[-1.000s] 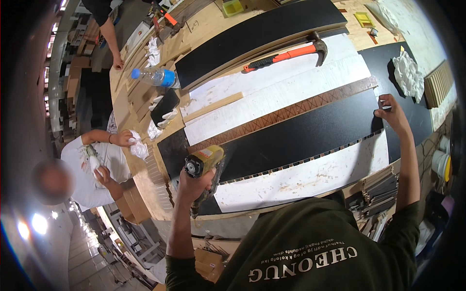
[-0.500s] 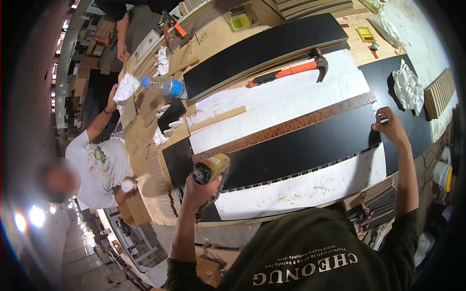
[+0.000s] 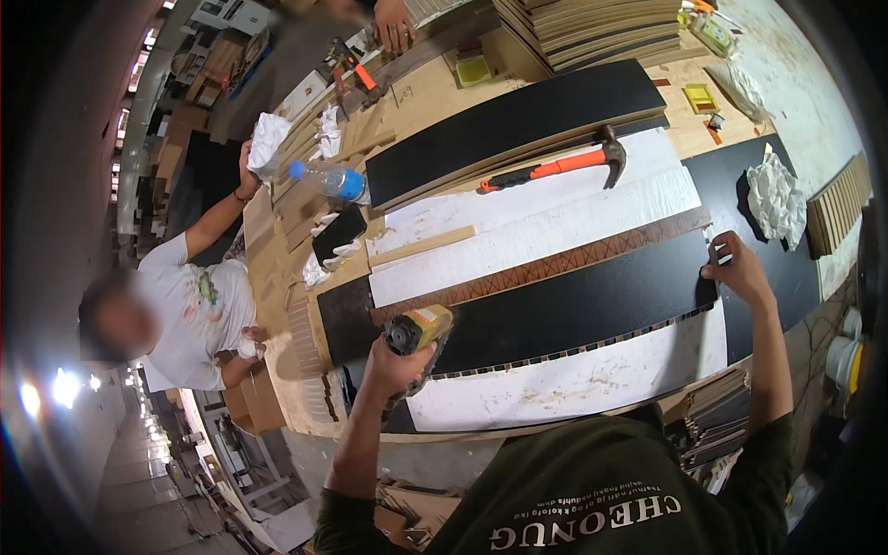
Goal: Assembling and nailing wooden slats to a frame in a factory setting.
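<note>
My left hand point(image 3: 393, 372) is closed round a yellow and black nail gun point(image 3: 421, 331), held over the left end of a long black board point(image 3: 573, 294). My right hand point(image 3: 740, 268) grips the right end of this board, with thumb and bent fingers at its edge. A row of small notches shows along the board's near edge. Just beyond the board lies a brown strip point(image 3: 546, 261) with a crossed pattern. White panels point(image 3: 573, 384) lie under and around them. The nail gun's tip is hidden behind my hand.
An orange and black claw hammer point(image 3: 555, 168) lies beyond the strip, near stacked black boards point(image 3: 518, 116). A water bottle point(image 3: 328, 180) is at the left. A co-worker point(image 3: 199, 305) stands there, one hand at crumpled white paper point(image 3: 268, 141). More crumpled paper point(image 3: 775, 199) lies at right.
The view has shifted slightly. My left hand has tilted the nail gun a little. My right hand stays at the board's end. Another person's hand at the far edge has moved right.
</note>
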Tool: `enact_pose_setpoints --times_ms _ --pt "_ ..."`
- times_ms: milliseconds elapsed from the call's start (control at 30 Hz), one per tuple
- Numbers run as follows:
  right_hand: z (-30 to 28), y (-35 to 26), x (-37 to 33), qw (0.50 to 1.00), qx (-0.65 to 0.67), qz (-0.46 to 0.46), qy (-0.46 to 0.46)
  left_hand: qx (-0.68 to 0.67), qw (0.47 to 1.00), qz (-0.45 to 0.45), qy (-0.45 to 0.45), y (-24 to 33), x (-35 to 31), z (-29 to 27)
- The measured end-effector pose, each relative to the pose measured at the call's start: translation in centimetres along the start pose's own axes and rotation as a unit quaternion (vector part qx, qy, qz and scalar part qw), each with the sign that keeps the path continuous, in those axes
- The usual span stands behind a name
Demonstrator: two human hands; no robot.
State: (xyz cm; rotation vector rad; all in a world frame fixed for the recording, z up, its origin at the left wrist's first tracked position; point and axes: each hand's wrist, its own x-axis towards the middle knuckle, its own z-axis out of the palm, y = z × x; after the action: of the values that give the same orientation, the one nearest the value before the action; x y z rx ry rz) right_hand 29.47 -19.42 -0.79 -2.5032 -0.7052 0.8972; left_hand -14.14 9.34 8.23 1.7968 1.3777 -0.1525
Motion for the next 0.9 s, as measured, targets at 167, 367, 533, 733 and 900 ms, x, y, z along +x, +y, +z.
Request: enact_pose_setpoints --times_ms 167,367,533,733,900 --pt "-0.2 -0.1 0.3 1.000 0.019 -0.006 -0.013 -0.018 1.000 -0.003 -0.004 -0.3 -0.1 -0.1" --pt "-0.9 -0.6 0.7 0.999 0.003 -0.037 -0.025 -0.036 0.999 -0.008 -0.019 1.8 -0.5 1.2" --pt "-1.2 -1.0 0.8 0.999 -0.008 -0.019 -0.049 -0.021 1.000 -0.010 -0.018 1.9 -0.1 1.9" --pt "-1.1 -0.4 1.2 0.998 -0.030 -0.040 -0.049 -0.006 0.999 -0.041 0.011 1.3 0.3 2.4" --pt "-1.4 -0.7 1.4 0.996 -0.039 -0.051 -0.060 0.012 0.998 -0.066 0.012 2.3 0.0 2.5"
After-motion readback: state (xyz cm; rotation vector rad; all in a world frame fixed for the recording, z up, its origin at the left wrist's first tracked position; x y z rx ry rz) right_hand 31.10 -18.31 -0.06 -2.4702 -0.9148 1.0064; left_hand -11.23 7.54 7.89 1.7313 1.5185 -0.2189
